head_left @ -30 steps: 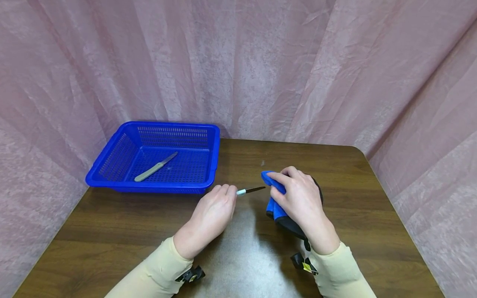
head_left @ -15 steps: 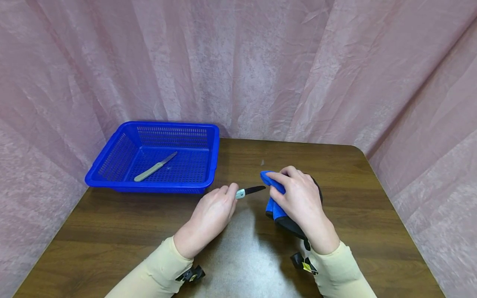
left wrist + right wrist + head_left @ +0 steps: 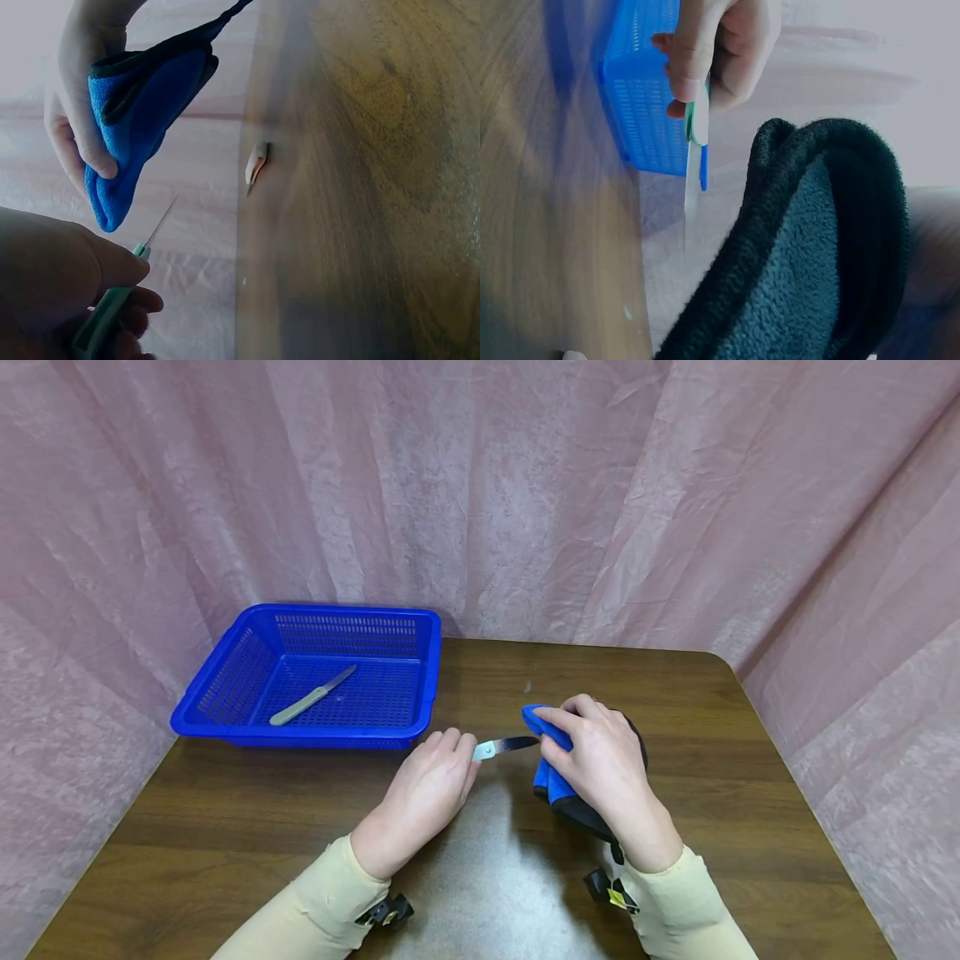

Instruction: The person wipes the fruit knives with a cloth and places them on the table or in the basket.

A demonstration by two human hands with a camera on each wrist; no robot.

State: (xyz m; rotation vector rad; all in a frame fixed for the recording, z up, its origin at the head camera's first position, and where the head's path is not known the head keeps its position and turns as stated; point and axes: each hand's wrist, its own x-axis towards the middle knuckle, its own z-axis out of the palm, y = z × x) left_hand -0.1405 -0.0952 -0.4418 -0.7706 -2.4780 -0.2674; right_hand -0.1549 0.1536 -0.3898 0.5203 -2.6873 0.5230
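Note:
In the head view my left hand (image 3: 427, 793) grips a small knife (image 3: 486, 750) by its pale green handle. The blade points right, its tip close to the blue cloth. My right hand (image 3: 600, 756) holds that folded blue cloth (image 3: 553, 781), which has a black border, between thumb and fingers. From the left wrist, the thin blade rises edge-on below the cloth (image 3: 142, 127), with a gap between them. The right wrist view shows the knife blade (image 3: 692, 187) bare, with the cloth's dark edge large in front.
A blue plastic basket (image 3: 307, 731) stands at the back left of the wooden table (image 3: 247, 827). Inside it lies another knife (image 3: 311, 697) with a pale handle. A small whitish object with a thin tip (image 3: 256, 165) lies on the table in the left wrist view. Pink curtains (image 3: 480, 502) hang behind.
The knife in my left hand has turned about its length, so the blade shows its flat side more. My right hand and the cloth have barely shifted.

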